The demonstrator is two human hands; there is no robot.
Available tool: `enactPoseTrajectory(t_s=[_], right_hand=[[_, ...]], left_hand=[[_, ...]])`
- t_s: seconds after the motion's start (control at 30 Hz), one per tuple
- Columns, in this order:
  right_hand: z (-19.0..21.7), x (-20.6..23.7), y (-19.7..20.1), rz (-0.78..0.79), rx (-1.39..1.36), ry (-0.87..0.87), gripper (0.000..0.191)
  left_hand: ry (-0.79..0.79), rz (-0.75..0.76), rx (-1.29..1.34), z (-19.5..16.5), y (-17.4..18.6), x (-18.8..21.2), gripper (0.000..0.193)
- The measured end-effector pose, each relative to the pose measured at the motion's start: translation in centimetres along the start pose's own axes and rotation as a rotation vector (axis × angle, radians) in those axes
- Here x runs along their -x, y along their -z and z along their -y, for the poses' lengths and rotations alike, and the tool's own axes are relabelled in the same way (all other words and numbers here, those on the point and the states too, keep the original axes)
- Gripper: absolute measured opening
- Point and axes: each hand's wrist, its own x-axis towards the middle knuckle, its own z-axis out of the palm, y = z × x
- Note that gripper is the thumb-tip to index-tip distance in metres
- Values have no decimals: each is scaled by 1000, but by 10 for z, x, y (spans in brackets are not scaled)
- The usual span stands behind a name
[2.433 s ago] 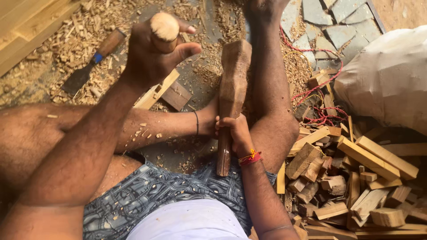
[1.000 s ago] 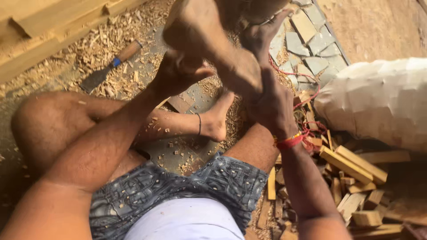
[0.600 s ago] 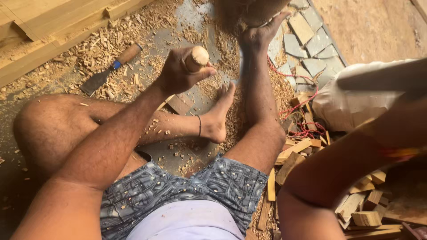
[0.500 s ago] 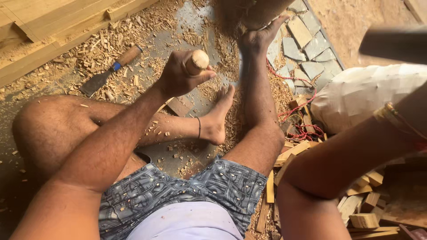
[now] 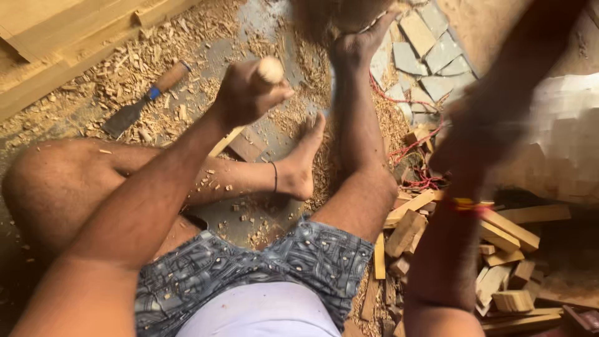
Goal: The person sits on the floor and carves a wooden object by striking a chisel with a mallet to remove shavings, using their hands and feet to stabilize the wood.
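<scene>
Head view: shaving-strewn floor, left hand grip around wooden handle, right's blurred.

I am sitting on a grey floor strewn with wood shavings. Pale planks are lying beyond the shavings at upper left; broken stone tiles are lying right of them.

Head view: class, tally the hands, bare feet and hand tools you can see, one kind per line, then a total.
Hands: 2, left hand and blurred right hand
Bare feet: 2, left foot and right foot
Hand tools: 2, wooden-handled tool gripped by the left hand, chisel lying among shavings
Total: 6
</scene>
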Motion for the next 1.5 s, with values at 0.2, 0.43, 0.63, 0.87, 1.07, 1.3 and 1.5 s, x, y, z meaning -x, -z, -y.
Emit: enactPoseTrajectory(t_s=[0.2,0.43,0.63,0.87,1.07,1.3,1.5], right_hand=[[32,-65,27,-149,-387,-292,50],[88,-15,-77,733,-32,-193,57],[71,58,-83,533,-97,-490,49],[78,109,-98,467,-721,-1206,26],[140,140,-149,513,-1214,-1594,20],[150,150,-155,649,-1274,-1429,25],[139,146,-157,762,-1236,-1518,28]], left_hand=[[387,167,396,19,-19,-21,17],[294,145,327,19,-9,-11,15],[-6,0,64,9,6,15,15],[398,-13,62,11,-35,-20,16],[706,154,-21,42,-61,-28,9],[421,143,252,-43,41,11,23],[401,223,138,-36,13,-30,19]])
